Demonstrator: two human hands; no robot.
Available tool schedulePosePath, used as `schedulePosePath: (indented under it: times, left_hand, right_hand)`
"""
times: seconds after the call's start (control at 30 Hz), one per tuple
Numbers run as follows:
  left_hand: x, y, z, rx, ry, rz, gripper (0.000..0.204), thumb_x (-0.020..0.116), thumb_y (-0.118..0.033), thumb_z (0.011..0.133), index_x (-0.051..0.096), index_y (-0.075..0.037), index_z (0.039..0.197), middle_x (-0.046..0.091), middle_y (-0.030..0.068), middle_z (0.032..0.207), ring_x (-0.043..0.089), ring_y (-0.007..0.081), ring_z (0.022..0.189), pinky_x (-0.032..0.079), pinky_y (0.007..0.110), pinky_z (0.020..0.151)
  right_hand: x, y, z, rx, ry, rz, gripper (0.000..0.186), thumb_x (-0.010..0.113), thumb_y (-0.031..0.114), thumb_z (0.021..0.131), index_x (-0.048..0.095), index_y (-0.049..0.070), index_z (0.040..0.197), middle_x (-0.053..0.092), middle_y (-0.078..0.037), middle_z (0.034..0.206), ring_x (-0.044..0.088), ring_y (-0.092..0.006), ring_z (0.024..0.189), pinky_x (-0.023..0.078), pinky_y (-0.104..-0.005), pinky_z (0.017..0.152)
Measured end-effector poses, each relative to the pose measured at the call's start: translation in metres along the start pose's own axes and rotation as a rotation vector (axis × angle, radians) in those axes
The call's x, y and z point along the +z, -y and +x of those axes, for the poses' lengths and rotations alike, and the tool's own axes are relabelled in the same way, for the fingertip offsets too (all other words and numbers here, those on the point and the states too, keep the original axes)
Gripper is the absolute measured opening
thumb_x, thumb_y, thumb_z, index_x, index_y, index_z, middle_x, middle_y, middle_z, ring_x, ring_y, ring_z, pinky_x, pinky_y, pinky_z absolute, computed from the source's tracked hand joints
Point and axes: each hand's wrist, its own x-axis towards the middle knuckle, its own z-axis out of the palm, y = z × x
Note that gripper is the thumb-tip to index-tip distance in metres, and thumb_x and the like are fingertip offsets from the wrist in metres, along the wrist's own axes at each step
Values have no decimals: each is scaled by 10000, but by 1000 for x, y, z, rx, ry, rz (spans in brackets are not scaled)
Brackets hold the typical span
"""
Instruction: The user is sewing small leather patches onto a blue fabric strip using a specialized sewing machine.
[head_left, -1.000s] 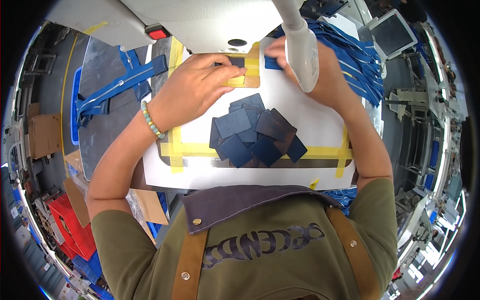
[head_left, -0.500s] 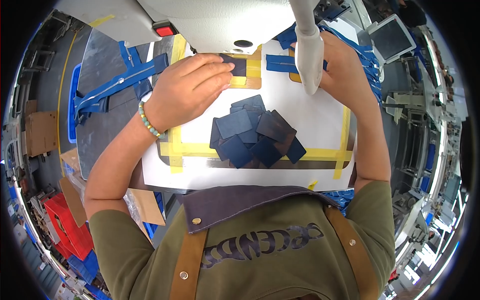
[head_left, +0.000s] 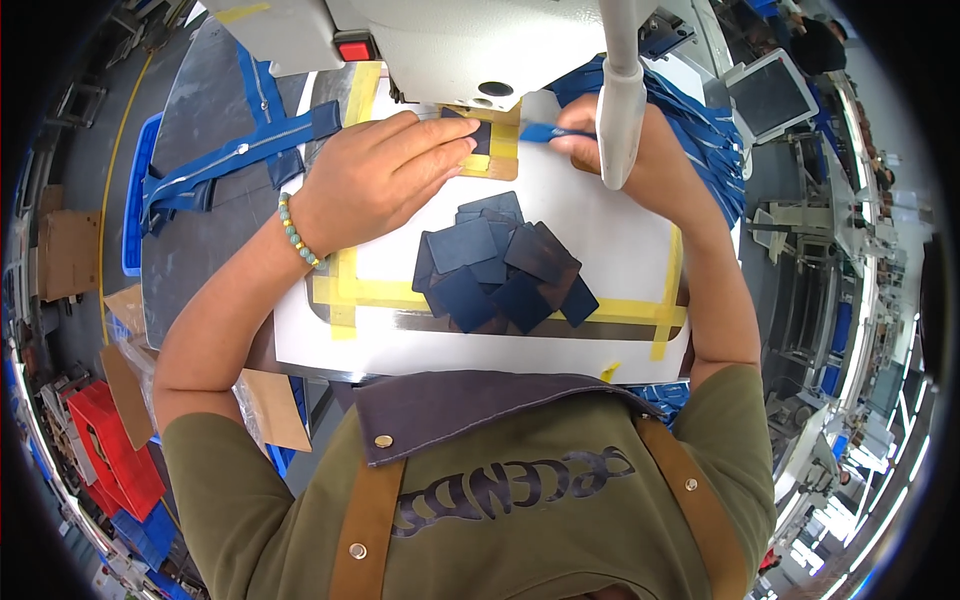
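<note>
My left hand [head_left: 385, 172] lies flat with fingers stretched out. Its fingertips rest on a dark rectangular patch [head_left: 482, 138] on a yellow-taped template [head_left: 505, 150], under the machine head. Just right of the template, my right hand [head_left: 645, 150] pinches a blue zipper strip [head_left: 543, 132] between thumb and fingers. The strip's end points left toward the patch, and part of the hand is hidden by a white machine arm [head_left: 621, 110]. Below both hands lies a loose pile of dark blue rectangular patches [head_left: 480, 255] on white board.
Overhead hangs a white sewing machine head [head_left: 460, 50] with a red switch [head_left: 354, 48]. Several blue zipper strips [head_left: 215, 160] lie crossed at left, beside a blue bin [head_left: 143, 200]. A bundle of blue strips [head_left: 700, 140] sits at right, near a screen [head_left: 770, 97].
My right hand has shifted left and closer, holding the zipper strip, which now shows more edge-on. My left hand stays on the patch. The whole view has shifted slightly.
</note>
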Motion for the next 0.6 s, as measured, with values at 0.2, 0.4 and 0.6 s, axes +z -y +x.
schedulePosePath:
  times: [0.2,0.4,0.6]
  left_hand:
    - [3,0,-1,-3,-29,-27,288,818,-13,833,751,-9,1113,769,107,1247,730,241,837,584,317,676]
    - [4,1,1,-9,2,-39,294,811,-30,851,756,-18,1140,762,89,1281,732,234,857,591,324,703]
    - [6,5,-5,-12,20,-19,292,809,-64,882,753,-30,1166,754,70,1333,731,231,871,596,327,725]
  right_hand:
    - [23,-6,8,27,47,78,271,707,185,1049,755,34,1269,740,-96,1160,704,-211,1032,553,-330,910]
    - [15,-37,14,83,146,161,360,604,197,1114,677,50,1435,725,-91,1256,687,-207,1127,534,-316,997]
    - [2,-37,23,143,245,268,434,615,246,1119,633,48,1504,742,-88,1241,706,-184,1154,562,-304,1032]
